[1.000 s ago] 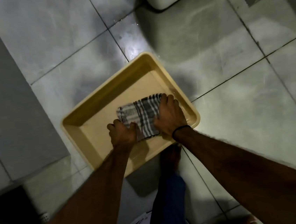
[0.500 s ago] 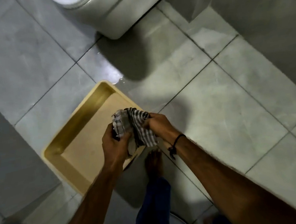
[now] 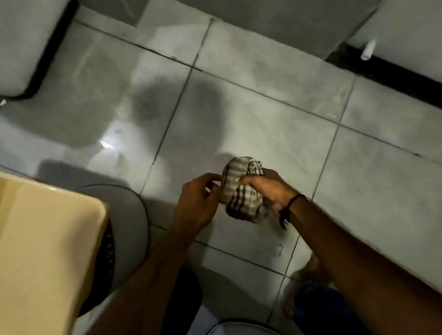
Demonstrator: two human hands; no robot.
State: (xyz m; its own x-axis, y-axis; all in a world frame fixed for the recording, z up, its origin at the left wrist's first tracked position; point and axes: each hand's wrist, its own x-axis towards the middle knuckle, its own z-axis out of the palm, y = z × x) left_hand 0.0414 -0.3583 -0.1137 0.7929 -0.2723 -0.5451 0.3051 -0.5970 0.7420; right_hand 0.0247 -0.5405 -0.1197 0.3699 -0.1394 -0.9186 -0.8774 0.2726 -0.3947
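A grey checked cloth (image 3: 240,192), bunched into a ball, is held in the air above the tiled floor. My right hand (image 3: 270,189), with a black cord at the wrist, grips the bundle from the right with its fingers curled over the top. My left hand (image 3: 197,202) pinches the cloth's left side with its fingertips. The beige plastic tub (image 3: 26,242) stands on the floor at the left, apart from both hands.
A white toilet base (image 3: 0,46) stands at the top left. A white cabinet (image 3: 417,18) with a dark gap beneath runs along the top right. A grey round mat (image 3: 127,218) lies beside the tub. My bare foot (image 3: 302,281) is below the hands.
The cloth left the tub bottom, where both hands pressed it, and is now bunched in the air to the right of the tub. The view swung right.
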